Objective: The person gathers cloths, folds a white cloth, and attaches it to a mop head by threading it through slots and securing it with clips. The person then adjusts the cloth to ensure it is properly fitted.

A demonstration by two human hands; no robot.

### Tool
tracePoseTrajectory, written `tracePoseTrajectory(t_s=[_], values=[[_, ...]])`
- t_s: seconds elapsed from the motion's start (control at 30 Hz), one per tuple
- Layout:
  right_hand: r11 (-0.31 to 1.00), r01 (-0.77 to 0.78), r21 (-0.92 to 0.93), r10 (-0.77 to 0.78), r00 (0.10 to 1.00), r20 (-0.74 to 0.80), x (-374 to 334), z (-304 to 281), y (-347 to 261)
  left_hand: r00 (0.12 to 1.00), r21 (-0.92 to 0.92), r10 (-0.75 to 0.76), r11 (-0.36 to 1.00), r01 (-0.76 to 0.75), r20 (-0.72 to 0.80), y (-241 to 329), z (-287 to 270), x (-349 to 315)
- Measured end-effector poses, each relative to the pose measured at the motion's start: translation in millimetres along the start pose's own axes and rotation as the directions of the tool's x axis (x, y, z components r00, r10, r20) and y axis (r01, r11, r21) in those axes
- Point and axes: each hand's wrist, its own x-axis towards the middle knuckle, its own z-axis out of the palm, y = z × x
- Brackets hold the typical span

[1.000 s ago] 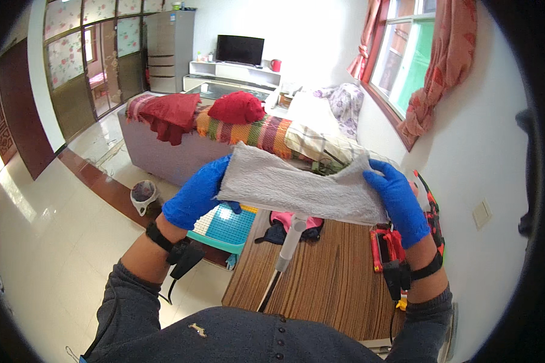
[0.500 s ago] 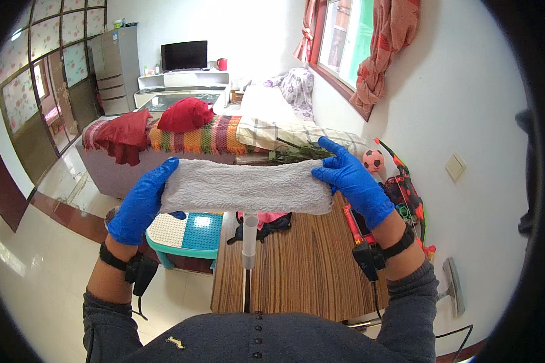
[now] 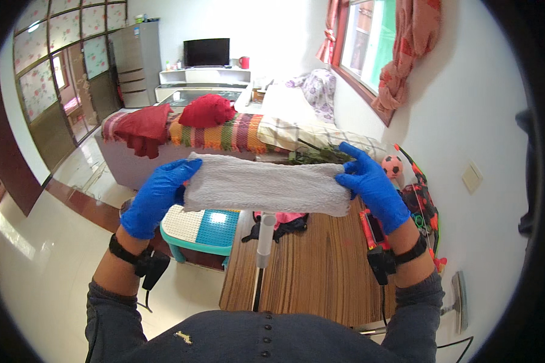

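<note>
A light grey, fluffy mop pad [image 3: 266,184] stretches level in front of me at chest height. From behind its lower edge a white and grey pole [image 3: 264,242] runs down toward my body, thinner and dark lower down; how pad and pole join is hidden. My left hand [image 3: 157,199], in a blue glove, grips the pad's left end, thumb behind it. At the right end my right hand [image 3: 374,189], also blue-gloved, pinches the pad's edge between thumb and fingers, with the index finger raised.
Below the pad is a brown wood-grain table [image 3: 321,272] with dark and pink cloth [image 3: 281,225] on it. A small building-block table [image 3: 203,233] stands left. Beyond lies a sofa with a striped cover [image 3: 224,134]. Toys, including a pink football [image 3: 392,166], line the right wall.
The whole scene has shifted slightly right in view as my head turned a little left. Both hands keep their hold on the pad's ends, and the left fingers have curled more behind it.
</note>
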Motion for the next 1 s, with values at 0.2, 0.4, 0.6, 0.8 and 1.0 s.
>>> tracePoseTrajectory(t_s=[0.2, 0.4, 0.6, 0.8, 1.0], values=[[0.994, 0.018, 0.108, -0.020, 1.000, 0.021, 2, -2, 8, 0.999, -0.044, -0.048, 0.998, 0.049, 0.013, 5, 1, -1], [0.982, -0.006, 0.188, -0.003, 0.999, 0.050, 5, -8, 17, 0.999, 0.119, -0.038, 0.992, 0.036, 0.012, 5, -1, 0], [0.986, -0.038, 0.164, 0.038, 0.999, 0.002, 7, -3, 18, 0.998, 0.155, 0.010, 0.988, -0.020, 0.064, 4, -3, 1], [0.988, 0.152, -0.012, -0.150, 0.984, 0.093, -19, 0, -2, 0.951, 0.505, 0.307, 0.826, -0.252, -0.026, -3, -5, 5], [0.631, 0.560, -0.537, -0.493, 0.824, 0.280, -46, 8, -4, 0.713, 0.776, 0.542, 0.166, -0.609, 0.445, 9, 0, 8]])
